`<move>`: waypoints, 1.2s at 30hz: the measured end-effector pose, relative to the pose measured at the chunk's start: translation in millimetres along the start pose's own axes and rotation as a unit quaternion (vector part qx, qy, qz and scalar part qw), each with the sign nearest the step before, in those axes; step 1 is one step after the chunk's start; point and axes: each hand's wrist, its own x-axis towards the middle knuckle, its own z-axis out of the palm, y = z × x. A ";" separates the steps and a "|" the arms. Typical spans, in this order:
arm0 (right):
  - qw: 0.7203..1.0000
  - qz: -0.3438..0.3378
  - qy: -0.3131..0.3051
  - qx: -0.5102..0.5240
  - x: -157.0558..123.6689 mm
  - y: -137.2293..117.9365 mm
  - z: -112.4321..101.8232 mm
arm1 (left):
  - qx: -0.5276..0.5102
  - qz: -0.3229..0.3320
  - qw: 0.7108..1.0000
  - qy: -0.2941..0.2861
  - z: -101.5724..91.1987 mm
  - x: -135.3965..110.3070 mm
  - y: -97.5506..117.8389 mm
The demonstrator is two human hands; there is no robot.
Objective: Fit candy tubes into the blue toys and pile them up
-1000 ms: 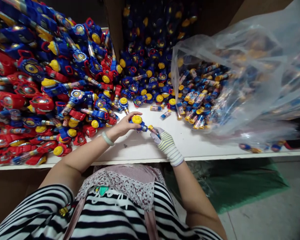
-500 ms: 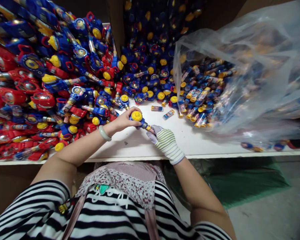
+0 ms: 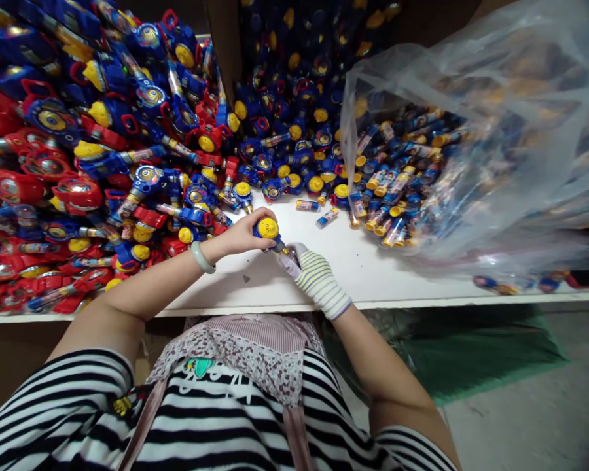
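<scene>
My left hand (image 3: 248,233), bare with a pale bangle at the wrist, grips a blue plastic toy (image 3: 267,229) with a round yellow cap facing up. A short tube points from the toy toward my right hand (image 3: 315,275). That hand wears a striped knit glove, and its fingers are closed around the tube's end, partly hiding it. On the white tabletop (image 3: 289,288) both hands are close together near the front edge. Just beyond them lie two loose small printed tubes with coloured ends, one a yellow-ended tube (image 3: 307,205), the other a blue-ended tube (image 3: 328,218).
A tall heap of red and blue toys (image 3: 78,190) fills the left side. More blue toys (image 3: 304,150) pile up at the back in shadow. At right, a clear plastic bag (image 3: 500,144) spills many small tubes (image 3: 392,196). Green sheeting (image 3: 485,353) lies below the table.
My gloved right hand has shifted slightly left and closer to the toy, covering more of the tube. My left hand keeps its hold in nearly the same place.
</scene>
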 end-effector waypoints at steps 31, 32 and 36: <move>0.968 -0.029 -0.085 0.235 32.4 -18.8 -1.3 | 0.007 -0.029 0.998 0.062 -21.0 13.0 22.4; 0.961 -0.040 -0.100 0.253 40.1 -19.6 -3.2 | 0.033 0.000 0.998 0.057 -31.7 16.5 29.3; 0.976 -0.111 0.031 0.184 83.5 5.7 -25.3 | 0.256 0.144 0.928 0.228 -124.0 40.9 86.5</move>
